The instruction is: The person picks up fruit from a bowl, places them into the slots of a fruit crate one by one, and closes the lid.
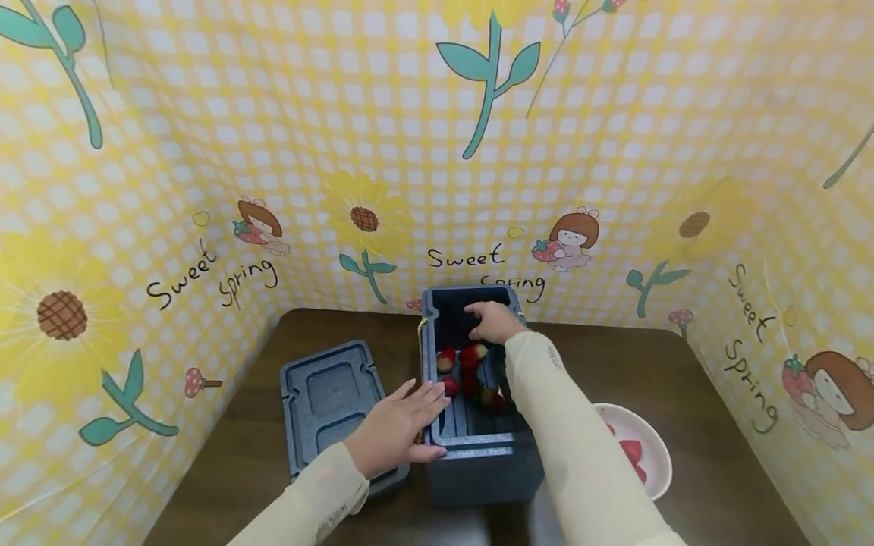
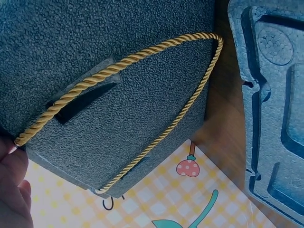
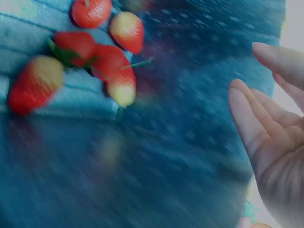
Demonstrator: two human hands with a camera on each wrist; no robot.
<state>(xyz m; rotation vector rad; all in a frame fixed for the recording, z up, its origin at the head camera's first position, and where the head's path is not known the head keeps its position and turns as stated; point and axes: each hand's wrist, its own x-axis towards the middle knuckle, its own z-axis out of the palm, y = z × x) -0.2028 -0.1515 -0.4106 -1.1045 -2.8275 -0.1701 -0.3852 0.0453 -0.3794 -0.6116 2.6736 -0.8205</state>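
A deep dark grey-blue foam box (image 1: 485,474) stands on the table with its top uncovered. Several red strawberries (image 3: 35,85) with pale yellowish parts lie on its ribbed floor. My left hand (image 1: 396,428) rests on the box's left rim, fingers extended. In the left wrist view, a twisted gold cord (image 2: 142,54) loops along the box's side, close to the fingers of that hand (image 2: 12,183). Over the far end of the box is my right hand (image 1: 497,322). Thumb and fingers (image 3: 247,104) are apart, and nothing shows between them.
The box's lid (image 1: 334,390) lies on the table to the left, partly behind my left hand. A white bowl (image 1: 658,447) with pinkish-red pieces (image 1: 631,453) stands at the right, partly covered by my right sleeve. Yellow checked cloth (image 1: 410,136) surrounds the brown table (image 1: 239,425).
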